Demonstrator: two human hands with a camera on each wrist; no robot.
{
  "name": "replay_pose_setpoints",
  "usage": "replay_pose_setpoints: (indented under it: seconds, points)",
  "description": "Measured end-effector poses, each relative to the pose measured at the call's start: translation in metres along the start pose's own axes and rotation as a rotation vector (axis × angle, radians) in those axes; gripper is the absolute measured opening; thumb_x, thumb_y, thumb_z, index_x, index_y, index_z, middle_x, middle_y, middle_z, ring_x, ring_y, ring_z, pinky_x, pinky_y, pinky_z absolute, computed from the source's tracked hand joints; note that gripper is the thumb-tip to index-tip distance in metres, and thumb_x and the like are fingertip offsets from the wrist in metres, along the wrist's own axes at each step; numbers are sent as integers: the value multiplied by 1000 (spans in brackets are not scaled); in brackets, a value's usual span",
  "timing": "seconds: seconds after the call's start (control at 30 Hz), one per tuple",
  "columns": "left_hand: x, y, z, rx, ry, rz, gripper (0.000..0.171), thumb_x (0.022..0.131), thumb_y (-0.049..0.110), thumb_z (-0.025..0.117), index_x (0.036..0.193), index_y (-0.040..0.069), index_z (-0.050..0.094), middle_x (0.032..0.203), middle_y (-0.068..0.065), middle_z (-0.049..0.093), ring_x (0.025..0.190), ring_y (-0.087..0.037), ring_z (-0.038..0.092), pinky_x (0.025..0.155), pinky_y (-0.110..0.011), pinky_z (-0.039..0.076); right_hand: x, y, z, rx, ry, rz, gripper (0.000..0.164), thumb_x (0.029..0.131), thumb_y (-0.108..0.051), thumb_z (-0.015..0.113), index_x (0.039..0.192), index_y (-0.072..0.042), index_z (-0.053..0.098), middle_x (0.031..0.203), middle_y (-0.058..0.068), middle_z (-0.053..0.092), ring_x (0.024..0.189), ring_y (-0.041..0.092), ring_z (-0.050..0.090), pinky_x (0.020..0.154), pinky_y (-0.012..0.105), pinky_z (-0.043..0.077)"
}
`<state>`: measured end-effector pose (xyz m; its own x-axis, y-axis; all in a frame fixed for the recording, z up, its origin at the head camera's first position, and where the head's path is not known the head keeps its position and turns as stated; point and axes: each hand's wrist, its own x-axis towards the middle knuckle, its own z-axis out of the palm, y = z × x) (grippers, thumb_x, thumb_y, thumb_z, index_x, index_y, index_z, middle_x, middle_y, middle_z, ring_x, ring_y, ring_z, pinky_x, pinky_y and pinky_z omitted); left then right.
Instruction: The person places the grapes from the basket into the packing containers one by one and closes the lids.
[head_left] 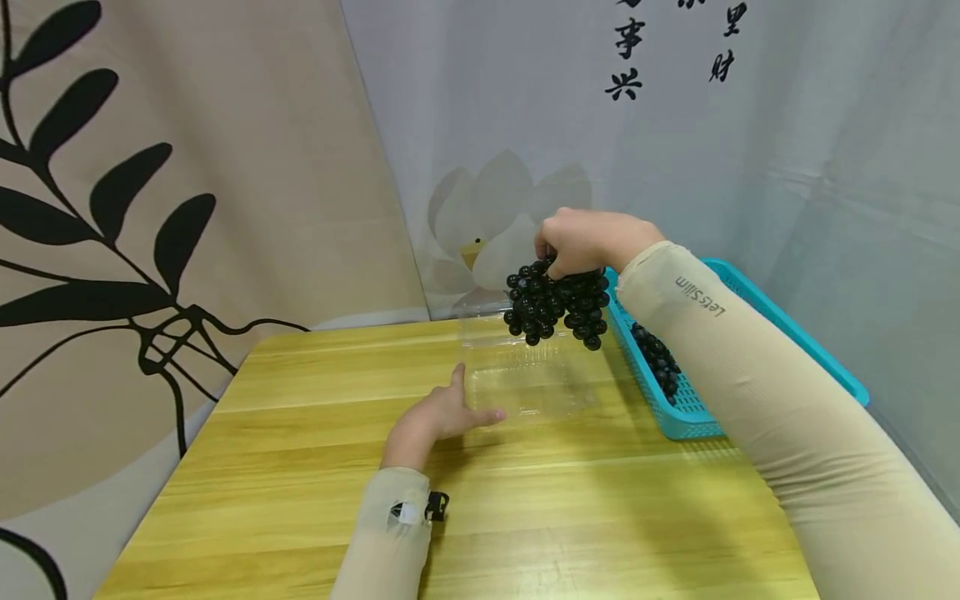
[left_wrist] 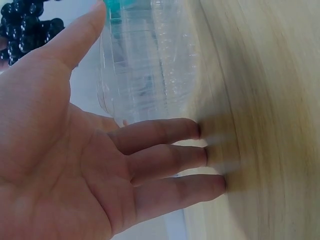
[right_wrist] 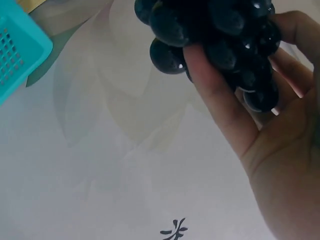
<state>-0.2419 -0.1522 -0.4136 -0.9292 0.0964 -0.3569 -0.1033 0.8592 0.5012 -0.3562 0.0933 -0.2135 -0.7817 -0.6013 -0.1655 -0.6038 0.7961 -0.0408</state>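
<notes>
A bunch of dark grapes (head_left: pixel 557 302) hangs from my right hand (head_left: pixel 592 240), which grips it from above. In the right wrist view the thumb and fingers curl round the grapes (right_wrist: pixel 225 45). Below the bunch, a clear plastic box (head_left: pixel 528 387) with its lid raised at the back stands on the table. My left hand (head_left: pixel 442 412) is at the box's near left corner, thumb and fingers spread. The left wrist view shows its straight fingers (left_wrist: pixel 170 157) beside the clear box (left_wrist: pixel 145 60); whether they touch it I cannot tell.
To the right stands a turquoise plastic basket (head_left: pixel 678 425) holding more dark grapes (head_left: pixel 656 362), partly covered by my right sleeve. The wooden table (head_left: pixel 300 483) ends at a printed curtain (head_left: pixel 300 167) behind.
</notes>
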Motion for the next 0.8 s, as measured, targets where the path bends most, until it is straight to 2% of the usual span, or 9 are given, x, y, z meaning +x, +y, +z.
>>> replay_pose_setpoints:
  seconds: [0.1,0.23,0.3,0.53,0.8]
  points:
    - [0,0,0,3,3,5,125,90,77,67,173,15,-3,166,-34,37,155,-52,37,125,-68,35,5,-7,3,-1,4,-30,33,102,-17,70,133,-8,71,129,12,71,106,26,66,93,43,55]
    - [0,0,0,2,4,8,124,91,76,68,173,15,-3,166,-34,38,155,-52,38,125,-67,36,10,-13,8,4,-3,-31,40,103,-19,71,141,-8,67,140,12,68,121,28,68,101,43,58]
    - [0,0,1,4,5,6,123,91,75,68,173,15,-3,166,-34,37,155,-52,38,125,-67,36,12,-16,11,9,-5,-34,41,103,-18,71,142,-8,66,142,13,68,123,29,68,103,42,57]
    - [2,-1,2,10,4,2,123,91,75,68,173,15,-2,166,-34,37,155,-52,38,125,-67,36,19,-23,18,9,1,-66,35,101,-14,70,136,-8,70,134,13,71,110,28,69,97,42,56]
    - [0,0,0,10,-3,1,123,92,75,68,173,15,-3,166,-33,39,154,-50,40,124,-66,37,23,-33,23,11,7,-61,37,100,-18,73,137,-11,71,135,9,71,113,25,71,100,43,58]
